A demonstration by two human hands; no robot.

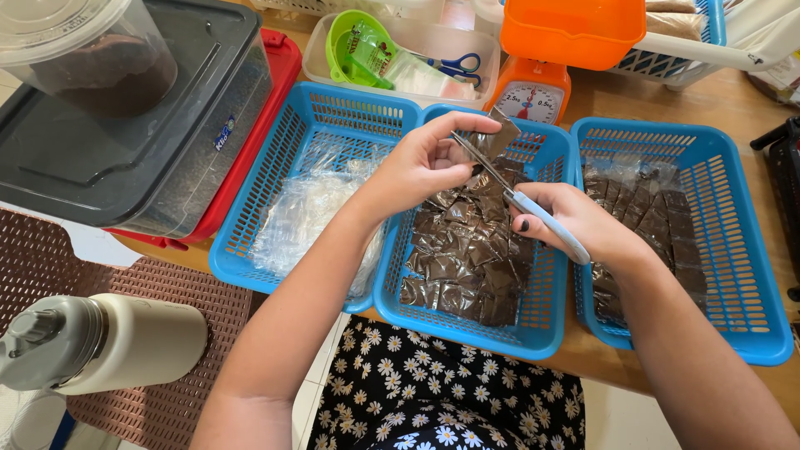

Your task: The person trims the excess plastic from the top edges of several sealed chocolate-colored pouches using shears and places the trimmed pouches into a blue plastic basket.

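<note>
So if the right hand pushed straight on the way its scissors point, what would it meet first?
The small dark packet pinched by the left hand. The right hand aims the scissors up-left, and the blade tips seem already at it; depth is unclear.

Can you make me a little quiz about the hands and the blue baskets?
1. True or false: the right hand holds scissors.
2. Which basket sits under both hands? A. left basket B. middle basket C. right basket
3. What does the left hand pinch at the scissor blades?

Key: 1. True. 2. B. 3. A small dark packet.
</note>
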